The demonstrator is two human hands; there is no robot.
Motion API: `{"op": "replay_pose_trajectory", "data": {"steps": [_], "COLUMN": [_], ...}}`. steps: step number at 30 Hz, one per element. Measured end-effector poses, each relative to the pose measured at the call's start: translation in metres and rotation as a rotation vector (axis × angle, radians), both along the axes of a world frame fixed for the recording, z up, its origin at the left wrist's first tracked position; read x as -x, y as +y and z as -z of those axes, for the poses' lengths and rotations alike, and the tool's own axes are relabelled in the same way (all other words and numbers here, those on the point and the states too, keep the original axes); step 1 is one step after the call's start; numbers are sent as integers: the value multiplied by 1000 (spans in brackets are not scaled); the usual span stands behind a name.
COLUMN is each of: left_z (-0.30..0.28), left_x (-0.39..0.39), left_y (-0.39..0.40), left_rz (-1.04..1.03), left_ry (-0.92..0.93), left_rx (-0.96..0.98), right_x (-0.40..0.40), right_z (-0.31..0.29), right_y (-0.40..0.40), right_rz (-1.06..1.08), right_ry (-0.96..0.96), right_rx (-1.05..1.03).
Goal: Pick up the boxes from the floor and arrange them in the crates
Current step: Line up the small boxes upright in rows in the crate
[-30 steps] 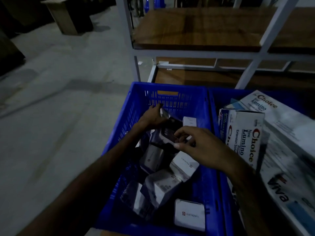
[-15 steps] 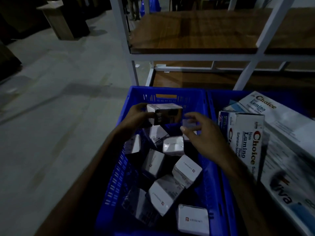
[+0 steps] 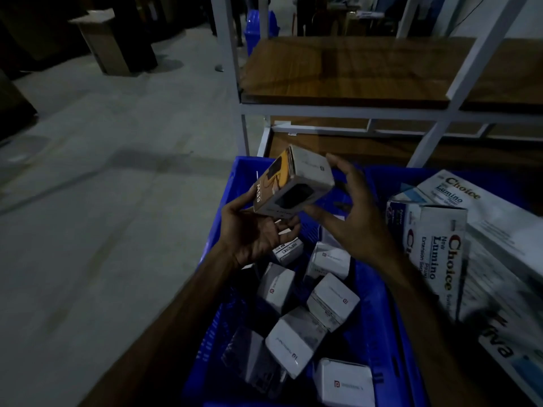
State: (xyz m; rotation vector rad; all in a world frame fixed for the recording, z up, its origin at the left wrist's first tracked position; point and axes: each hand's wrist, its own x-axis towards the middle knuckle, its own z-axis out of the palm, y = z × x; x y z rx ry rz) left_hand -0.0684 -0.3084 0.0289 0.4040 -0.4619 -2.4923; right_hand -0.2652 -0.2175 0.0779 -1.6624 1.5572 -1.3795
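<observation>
The left hand (image 3: 252, 233) cradles a small box (image 3: 291, 183) above the blue crate (image 3: 379, 312), fingers curled under it; the right hand (image 3: 355, 212) pinches its right end with spread fingers. White boxes (image 3: 332, 301) lie jumbled in the crate.

Held small box (image 3: 289, 183), raised over the blue crate (image 3: 223, 227): side panel reads "65W", printed sideways. Smaller print on the same box too blurred to read.
Small box (image 3: 286, 250) in the crate, below the left hand (image 3: 255, 230): "PORTRONICS" in dark letters.
Other white boxes (image 3: 333, 301) in the crate: red logo mark; lettering not legible.
Upright carton (image 3: 437, 254) in the right-hand crate: "New Choice Lumino Extension Socket".
Flat carton (image 3: 482, 207) behind it: "Choice Lumino".
Lower right carton (image 3: 499, 348): partial "iva".
</observation>
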Motion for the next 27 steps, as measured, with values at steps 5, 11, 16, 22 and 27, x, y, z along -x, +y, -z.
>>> {"op": "replay_pose_trajectory", "data": {"steps": [5,11,16,22,27], "left_z": [3,-1,-1,3,0], "left_x": [4,0,-2,5,3], "left_y": [3,-1,-5,-2,-3], "left_rz": [-27,-92,-109,-32,-22], "left_ry": [-5,-106,-101,-103,-126], "left_rx": [25,55,17,-78,-101], "right_x": [-10,-12,-13,-13,-13], "right_z": [-5,-9,-15,-18,-16], "right_y": [0,-5,-13,-34,-38], "right_rz": [-1,39,15,-56,-42], "right_ry": [28,196,241,137,109], "right_rx": [63,113,123,78,82]}}
